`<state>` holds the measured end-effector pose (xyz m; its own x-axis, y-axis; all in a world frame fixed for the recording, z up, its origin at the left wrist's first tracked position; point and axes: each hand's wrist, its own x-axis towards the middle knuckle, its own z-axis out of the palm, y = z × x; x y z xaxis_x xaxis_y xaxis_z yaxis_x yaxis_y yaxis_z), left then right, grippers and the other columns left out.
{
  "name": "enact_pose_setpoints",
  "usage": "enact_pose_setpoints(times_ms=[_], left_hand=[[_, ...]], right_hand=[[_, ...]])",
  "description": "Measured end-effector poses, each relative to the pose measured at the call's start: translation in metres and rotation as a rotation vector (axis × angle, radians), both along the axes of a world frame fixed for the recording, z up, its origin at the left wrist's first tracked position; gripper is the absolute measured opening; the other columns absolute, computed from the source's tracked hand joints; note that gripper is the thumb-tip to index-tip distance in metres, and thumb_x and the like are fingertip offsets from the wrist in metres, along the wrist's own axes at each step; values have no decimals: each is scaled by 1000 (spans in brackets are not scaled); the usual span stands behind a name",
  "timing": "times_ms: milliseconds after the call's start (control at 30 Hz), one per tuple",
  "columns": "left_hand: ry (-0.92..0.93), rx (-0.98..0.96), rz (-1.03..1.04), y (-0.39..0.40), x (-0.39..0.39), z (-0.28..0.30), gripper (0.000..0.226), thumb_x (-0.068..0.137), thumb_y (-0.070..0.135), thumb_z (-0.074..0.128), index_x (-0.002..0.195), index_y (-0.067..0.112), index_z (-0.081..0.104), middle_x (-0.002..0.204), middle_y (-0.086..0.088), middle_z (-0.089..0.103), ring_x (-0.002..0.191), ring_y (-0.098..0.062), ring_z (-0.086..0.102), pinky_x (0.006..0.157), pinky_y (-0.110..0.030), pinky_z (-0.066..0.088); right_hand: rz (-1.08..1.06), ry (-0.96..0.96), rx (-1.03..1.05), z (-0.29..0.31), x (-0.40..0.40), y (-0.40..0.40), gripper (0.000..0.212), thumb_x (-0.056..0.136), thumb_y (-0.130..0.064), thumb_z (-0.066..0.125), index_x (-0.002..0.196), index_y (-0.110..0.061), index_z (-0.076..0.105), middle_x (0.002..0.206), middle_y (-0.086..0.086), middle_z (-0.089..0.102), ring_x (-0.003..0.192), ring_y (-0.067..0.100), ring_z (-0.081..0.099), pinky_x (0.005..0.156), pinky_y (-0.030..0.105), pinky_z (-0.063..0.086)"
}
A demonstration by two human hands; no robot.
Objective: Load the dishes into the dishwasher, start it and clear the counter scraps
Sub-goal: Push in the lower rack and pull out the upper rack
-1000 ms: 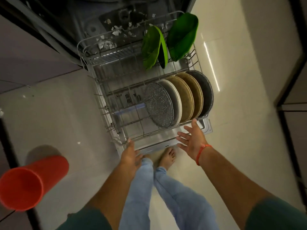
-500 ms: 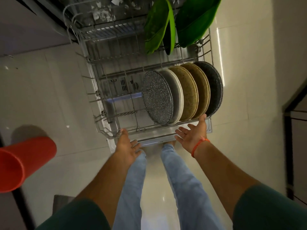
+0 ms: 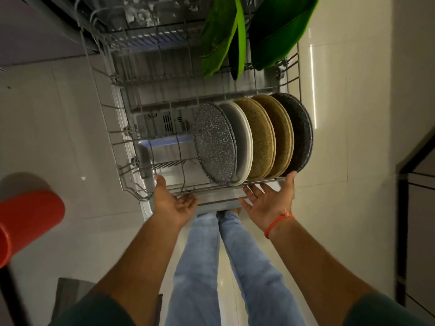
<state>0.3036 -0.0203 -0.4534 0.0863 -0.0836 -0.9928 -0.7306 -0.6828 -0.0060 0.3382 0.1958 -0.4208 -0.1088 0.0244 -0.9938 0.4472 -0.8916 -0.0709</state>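
Note:
The wire dishwasher rack is pulled out over the open door. Several round plates stand upright in a row at its right front: a speckled grey plate, a white plate, two tan plates and a dark speckled plate. Green leaf-shaped dishes stand at the back right. My left hand rests against the rack's front rail, fingers apart. My right hand is spread, palm up, with its thumb touching the front rail below the dark plate. Neither hand holds anything.
White scraps lie inside the dishwasher tub at the top. A red cylindrical bin lies at the left edge. Pale tiled floor surrounds the rack. Dark cabinet edges stand at the right. My legs in light jeans are below the door.
Both hands moved forward from just short of the rack to its front rail. The view shifted closer over the rack.

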Motion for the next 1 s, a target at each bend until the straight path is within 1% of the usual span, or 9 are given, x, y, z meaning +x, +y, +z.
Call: enact_pose_setpoints(times_ms=[133, 333, 500, 567, 633, 700, 767, 900, 1000], left_hand=[[37, 60, 56, -1, -21, 3, 111, 82, 77, 61, 158, 6, 23, 140, -28, 48, 119, -41, 56, 101, -51, 48], [111, 99, 37, -2, -66, 6, 105, 84, 78, 57, 156, 7, 30, 136, -25, 51, 117, -39, 58, 93, -48, 50], [167, 138, 25, -8, -97, 6, 109, 83, 75, 60, 156, 2, 26, 137, -29, 49, 117, -41, 57, 101, -49, 48], [207, 151, 10, -9, -112, 7, 102, 85, 74, 58, 155, 5, 30, 137, -29, 49, 116, -41, 57, 99, -49, 48], [245, 161, -9, -9, -127, 7, 90, 89, 74, 54, 149, 8, 42, 135, -27, 54, 117, -40, 58, 94, -48, 50], [283, 179, -45, -10, -142, 9, 81, 92, 74, 48, 144, 11, 51, 133, -25, 59, 119, -38, 59, 96, -47, 48], [305, 196, -68, -12, -154, 10, 85, 92, 74, 48, 147, 10, 46, 134, -27, 59, 120, -39, 59, 99, -46, 48], [326, 193, -62, -13, -182, 17, 103, 90, 73, 51, 161, 8, 15, 150, -33, 41, 127, -45, 54, 113, -50, 41], [358, 187, -40, -11, -205, 22, 105, 91, 73, 50, 160, 2, 15, 151, -33, 40, 132, -46, 50, 117, -52, 36]], right_hand=[[-20, 41, -3, 6, -18, -1, 113, 74, -94, 38, 159, -21, 25, 157, 14, 40, 146, 29, 37, 121, 57, 21], [19, 99, 6, 5, -62, 0, 112, 76, -94, 35, 159, -20, 24, 159, 13, 38, 147, 30, 35, 120, 58, 23], [67, 152, 11, 3, -93, 3, 112, 75, -94, 35, 159, -20, 26, 158, 13, 38, 145, 31, 37, 118, 58, 25], [78, 178, 14, 2, -108, 4, 113, 74, -94, 37, 159, -21, 26, 158, 13, 38, 145, 31, 38, 117, 58, 26], [91, 195, 23, 2, -122, 6, 113, 74, -94, 38, 159, -21, 26, 158, 12, 39, 144, 31, 39, 117, 58, 27], [115, 211, 39, 2, -138, 6, 113, 74, -94, 38, 159, -20, 27, 158, 11, 40, 142, 31, 42, 117, 58, 28], [136, 225, 45, 2, -153, 8, 113, 75, -94, 37, 159, -20, 25, 159, 11, 38, 142, 32, 43, 117, 58, 28], [168, 258, 46, 3, -183, 12, 114, 75, -93, 39, 160, -20, 20, 158, 12, 39, 143, 32, 42, 117, 59, 29], [201, 288, 63, 0, -204, 14, 115, 75, -93, 39, 160, -17, 22, 156, 13, 42, 143, 33, 41, 117, 60, 28]])
